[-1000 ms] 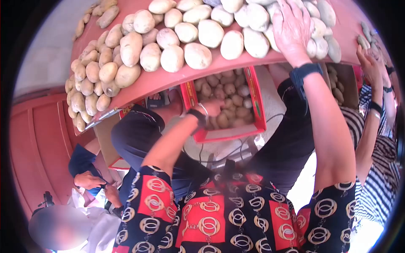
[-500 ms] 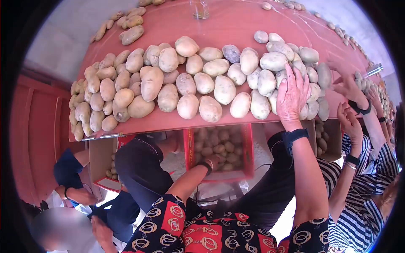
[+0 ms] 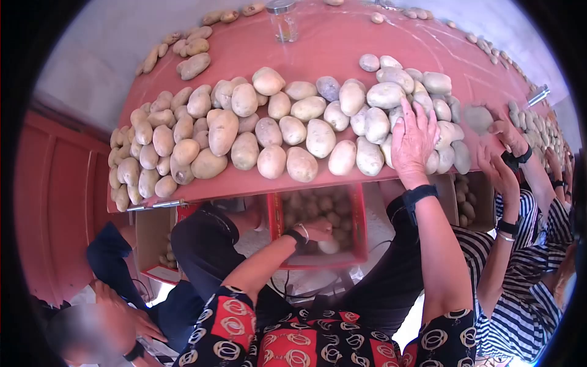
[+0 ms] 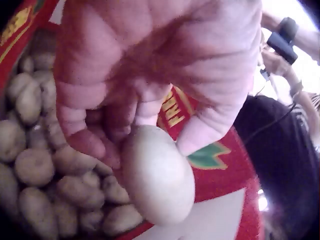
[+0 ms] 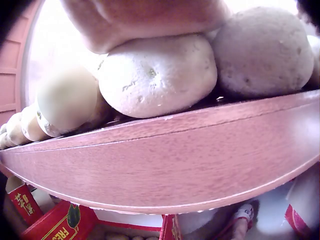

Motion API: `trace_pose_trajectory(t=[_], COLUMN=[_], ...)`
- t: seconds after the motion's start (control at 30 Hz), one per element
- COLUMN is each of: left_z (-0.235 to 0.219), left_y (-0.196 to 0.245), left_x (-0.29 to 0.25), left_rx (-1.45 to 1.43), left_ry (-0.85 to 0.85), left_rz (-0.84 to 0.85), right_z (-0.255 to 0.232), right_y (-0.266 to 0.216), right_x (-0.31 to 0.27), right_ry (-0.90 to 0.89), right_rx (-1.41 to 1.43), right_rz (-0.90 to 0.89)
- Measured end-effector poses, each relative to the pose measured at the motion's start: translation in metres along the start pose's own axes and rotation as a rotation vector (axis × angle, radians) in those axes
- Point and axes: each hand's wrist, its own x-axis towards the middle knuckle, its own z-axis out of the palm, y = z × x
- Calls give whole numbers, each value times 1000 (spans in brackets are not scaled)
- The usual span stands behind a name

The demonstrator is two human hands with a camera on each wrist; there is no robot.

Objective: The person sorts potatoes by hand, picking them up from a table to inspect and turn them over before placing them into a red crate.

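In the head view my left hand (image 3: 315, 232) is inside the red-edged cardboard box (image 3: 364, 229) under the table. A pale, smooth potato (image 4: 159, 175) is pinched between its thumb and fingers in the left wrist view, above the other potatoes (image 4: 35, 167) in the box. My right hand (image 3: 416, 139) rests on the right part of the potato pile (image 3: 320, 137) on the table, fingers spread and lightly bent. Below that hand in the right wrist view are a pale potato (image 5: 160, 75) and a greyer potato (image 5: 265, 52); its fingers are hidden there.
The reddish table (image 3: 342, 183) has its front edge above the box. A glass jar (image 3: 282, 21) stands at the back. Other boxes with potatoes, a left box (image 3: 153, 235) and a right box (image 3: 483, 205), flank my legs. At right a neighbour's hand (image 3: 510, 137) reaches over the table.
The head view has tilted up, showing more tabletop. My left hand now lifts a pale potato at the box's near side. The right hand stays on the pile.
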Motion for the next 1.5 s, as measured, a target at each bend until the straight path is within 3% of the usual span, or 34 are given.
trace_pose_trajectory(t=[0.03, 0.1, 0.17, 0.23, 0.27, 0.37, 0.43, 0.6, 0.63, 0.7, 0.73, 0.87, 0.97, 1.0, 1.13, 1.27, 1.33, 1.5], left_z=[-9, -29, -63, -88, -106, -146, -173, -227, -232, -233, -228, -208, -190, -183, -174, -191, -199, -196], left_y=[17, 52, 102, 129, 147, 172, 188, 188, 187, 181, 176, 155, 164, 162, 182, 181, 184, 177], left_x=[-5, -25, -62, -87, -104, -130, -135, -111, -103, -88, -82, -77, -84, -82, -95, -89, -85, -73], left_rx=[10, -375, -430, -525, -543, -608, -607, -373, -381, -400, -235, -229, -350, -206, -136, -114, 2, -118], left_ry=[-2, 57, 32, 109, 95, 218, 296, 420, 515, 702, 889, 1000, 914, 956, 848, 889, 720, 677], left_rz=[1, 159, 202, 329, 278, 386, 368, 197, 181, 146, 158, 155, 168, 292, 175, 129, 106, 85], right_z=[0, 0, -1, -2, -1, -4, -3, -2, -2, -2, -2, -1, -1, -1, 1, 1, 1, 2], right_y=[0, -2, -2, -2, -2, -4, -5, -3, -4, -4, -4, -4, 1, 0, -1, -1, -2, -3], right_x=[-1, 1, 1, 1, 1, 0, 0, 0, 0, -2, -2, -1, -1, -1, 3, 1, 1, 2], right_ry=[-1, 2, -3, 4, 4, 10, 12, 41, 41, 37, 41, 52, 79, 69, 97, 90, 74, 75], right_rx=[0, 9, 11, 24, 33, 44, 46, 69, 74, 78, 79, 66, 108, 93, 59, 50, 32, 44], right_rz=[2, 14, 11, 25, 25, 32, 44, 33, 31, 34, 28, 22, -16, -4, -7, -8, 3, 6])
